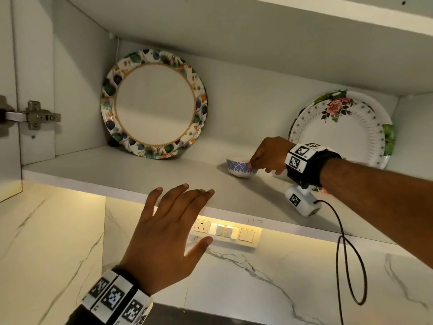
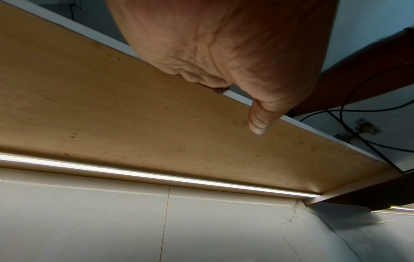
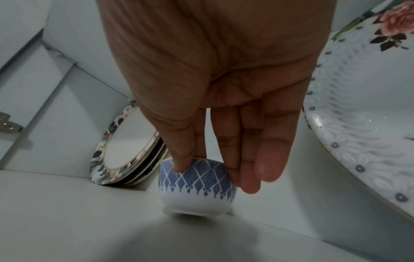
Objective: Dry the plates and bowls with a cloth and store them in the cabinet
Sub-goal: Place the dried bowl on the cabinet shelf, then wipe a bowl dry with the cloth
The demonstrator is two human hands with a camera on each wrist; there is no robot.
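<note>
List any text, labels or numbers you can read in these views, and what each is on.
No readable words, brands or numbers.
Right wrist band: black-and-white square code tags; tiny print beside them, too small to read.
Left wrist band: same tags, print too small to read.
Shelf front edge: faint pencil-like marks, illegible.
Plates, bowl, switches: patterns only.

cabinet shelf [image 1: 117, 174] | leaf-rimmed plates [image 1: 153, 103] left | small bowl [image 1: 241, 168] middle | rose plate [image 1: 346, 127] right

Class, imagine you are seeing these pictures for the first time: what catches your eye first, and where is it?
The leaf-rimmed plates leaning at the cabinet's back left, and the rose-patterned plate at the back right. Between them, the right hand pinches a small blue-patterned bowl on the shelf, whose front edge the left hand touches.
</note>
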